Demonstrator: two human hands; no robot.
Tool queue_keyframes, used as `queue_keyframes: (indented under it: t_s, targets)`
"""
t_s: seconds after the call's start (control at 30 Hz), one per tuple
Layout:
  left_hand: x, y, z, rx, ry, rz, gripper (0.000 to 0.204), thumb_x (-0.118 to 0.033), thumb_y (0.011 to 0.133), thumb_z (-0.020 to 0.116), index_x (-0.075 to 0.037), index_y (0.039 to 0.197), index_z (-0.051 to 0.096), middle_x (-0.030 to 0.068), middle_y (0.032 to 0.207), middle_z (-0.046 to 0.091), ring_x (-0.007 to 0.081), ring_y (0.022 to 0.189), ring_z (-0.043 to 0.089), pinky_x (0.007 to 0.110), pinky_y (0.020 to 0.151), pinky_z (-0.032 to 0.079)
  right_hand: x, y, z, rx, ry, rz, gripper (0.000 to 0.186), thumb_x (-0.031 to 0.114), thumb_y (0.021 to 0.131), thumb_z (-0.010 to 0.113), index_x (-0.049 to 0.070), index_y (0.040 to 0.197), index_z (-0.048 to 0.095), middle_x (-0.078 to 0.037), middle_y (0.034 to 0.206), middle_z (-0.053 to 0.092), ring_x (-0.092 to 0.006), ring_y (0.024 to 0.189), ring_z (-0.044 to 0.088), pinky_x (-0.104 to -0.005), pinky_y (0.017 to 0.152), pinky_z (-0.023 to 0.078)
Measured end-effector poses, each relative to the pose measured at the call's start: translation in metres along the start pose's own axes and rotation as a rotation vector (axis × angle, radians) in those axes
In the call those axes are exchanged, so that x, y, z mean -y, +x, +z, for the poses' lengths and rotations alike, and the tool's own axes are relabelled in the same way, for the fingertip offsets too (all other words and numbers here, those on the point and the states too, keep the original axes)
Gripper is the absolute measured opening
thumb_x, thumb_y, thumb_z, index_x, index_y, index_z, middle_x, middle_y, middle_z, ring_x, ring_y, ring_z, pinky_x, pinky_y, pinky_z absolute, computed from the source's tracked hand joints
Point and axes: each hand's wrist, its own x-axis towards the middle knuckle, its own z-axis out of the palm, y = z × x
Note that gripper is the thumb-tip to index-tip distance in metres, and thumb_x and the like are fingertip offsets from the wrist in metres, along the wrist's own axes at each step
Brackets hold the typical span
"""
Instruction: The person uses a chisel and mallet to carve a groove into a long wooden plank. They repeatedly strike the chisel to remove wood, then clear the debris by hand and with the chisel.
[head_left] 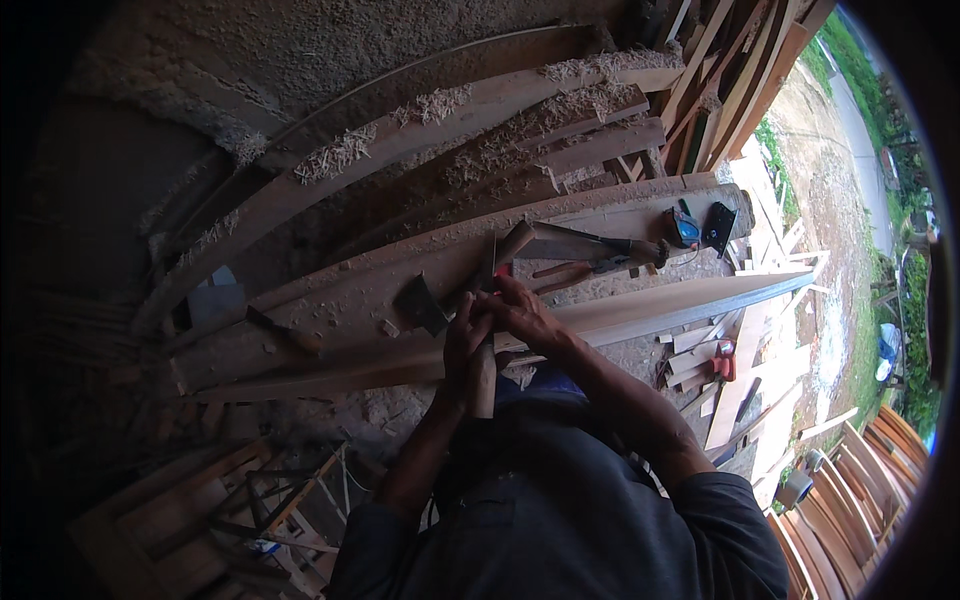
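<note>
In front of my body both hands meet over the workbench [350, 295]. My left hand [464, 338] is closed round a pale wooden handle [483, 385], whose lower end points back at my chest. Against it, my right hand [524, 316] is closed with bent fingers; what it grips is mostly hidden. A thin upright strip [493, 258] rises just beyond the fingers, with a bit of red beside it. Left of my hands is a dark flat blade [421, 305]; whether it joins the handle is hidden. A handsaw [575, 245] lies just beyond my right hand.
A blue tape measure [684, 230] and a black box-like object [718, 228] rest at the bench's right end. A long board [640, 310] runs along the near side. Curved timbers [400, 125] with shavings stand behind. A red-handled tool [722, 362] lies among offcuts at right.
</note>
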Motion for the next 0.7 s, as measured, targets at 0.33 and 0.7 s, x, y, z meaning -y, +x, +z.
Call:
queue_keyframes:
  t_s: [0.33, 0.7]
  targets:
    - [-0.029, -0.017, -0.067, -0.606, -0.097, -0.260, 0.034, -0.013, 0.098, 0.068, 0.004, 0.125, 0.058, 0.0117, 0.109, 0.067, 0.0190, 0.100, 0.064, 0.037, 0.090, 0.052, -0.047, 0.108, 0.000, 0.386, -1.458, -0.724, 0.033, 0.025, 0.081, 0.076, 0.014, 0.111, 0.070, -0.009, 0.115, 0.064, -0.0305, 0.117, 0.060, -0.0489, 0.093, 0.048]
    - [-0.093, 0.006, -0.040, -0.839, -0.488, -0.084, 0.059, -0.035, 0.100, 0.069, 0.004, 0.137, 0.043, 0.0067, 0.094, 0.059, 0.0115, 0.066, 0.052, 0.030, 0.058, 0.048, -0.017, 0.073, -0.049, 0.329, -0.970, -0.726, 0.023, 0.010, 0.084, 0.066, 0.002, 0.105, 0.062, -0.020, 0.097, 0.069, -0.0414, 0.094, 0.069, -0.0509, 0.079, 0.058]
